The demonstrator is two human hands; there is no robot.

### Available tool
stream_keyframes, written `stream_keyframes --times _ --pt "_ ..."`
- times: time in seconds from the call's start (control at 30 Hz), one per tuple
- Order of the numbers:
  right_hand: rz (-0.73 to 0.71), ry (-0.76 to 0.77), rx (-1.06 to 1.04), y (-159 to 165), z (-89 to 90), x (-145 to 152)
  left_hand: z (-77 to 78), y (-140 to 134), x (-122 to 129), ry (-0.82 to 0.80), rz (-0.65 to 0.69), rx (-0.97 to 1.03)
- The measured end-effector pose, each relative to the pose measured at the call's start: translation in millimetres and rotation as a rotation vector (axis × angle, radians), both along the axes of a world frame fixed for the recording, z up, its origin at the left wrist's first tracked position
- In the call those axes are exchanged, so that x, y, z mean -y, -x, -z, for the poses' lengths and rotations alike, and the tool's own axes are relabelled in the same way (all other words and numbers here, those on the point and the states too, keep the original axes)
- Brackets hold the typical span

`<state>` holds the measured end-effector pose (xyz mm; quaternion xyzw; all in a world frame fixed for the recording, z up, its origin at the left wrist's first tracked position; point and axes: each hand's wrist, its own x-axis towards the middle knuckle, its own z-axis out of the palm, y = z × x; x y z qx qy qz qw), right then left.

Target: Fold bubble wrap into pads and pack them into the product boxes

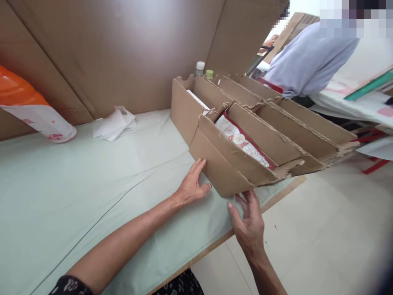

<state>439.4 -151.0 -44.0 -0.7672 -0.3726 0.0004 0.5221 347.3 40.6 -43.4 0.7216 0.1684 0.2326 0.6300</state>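
Note:
A cardboard box [217,162] divided into several open compartments stands at the right end of the table. My left hand [193,184] rests against its near side, fingers stretched and thumb apart. At the box's front corner is my right hand [249,217], its thumb and fingers spread, the fingertips touching or just under the lower edge. A printed white packet with a red edge [241,139] sits in the nearest compartment. White flat material [198,100] shows in the compartment behind it. What lies deeper in the others is hidden by their walls.
The table has a pale green cloth [92,196]. An orange and white bag [37,110] is at the left, with crumpled white sheets [114,123] beside it. Two bottles [200,67] stand behind the box. A person in a light blue top [310,57] is at the right.

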Motion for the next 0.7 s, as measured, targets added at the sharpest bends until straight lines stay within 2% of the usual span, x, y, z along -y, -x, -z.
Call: stream_keyframes --times 0.17,0.27,0.37,0.47,0.6,0.7 --pt "-0.011 -0.004 -0.003 -4.4 3.0 -4.7 -2.4 3.6 -17.8 -0.194 0.082 -0.104" --pt "0.020 0.103 -0.013 2.2 11.1 1.8 -6.2 32.9 -16.2 -0.262 0.066 -0.137" --pt "0.009 0.199 0.173 8.1 22.2 7.7 -5.1 96.1 -6.9 -0.382 0.028 -0.195" --pt "-0.032 0.198 0.432 11.3 30.9 6.0 -2.3 182.7 9.5 -0.587 -0.083 -0.280" --pt "-0.007 0.160 0.540 14.6 35.7 -2.9 -3.6 289.5 46.7 -0.684 -0.403 -0.369" --pt "-0.017 0.121 0.544 15.6 35.4 -7.5 -4.5 335.0 75.4 -0.650 -0.649 -0.388"
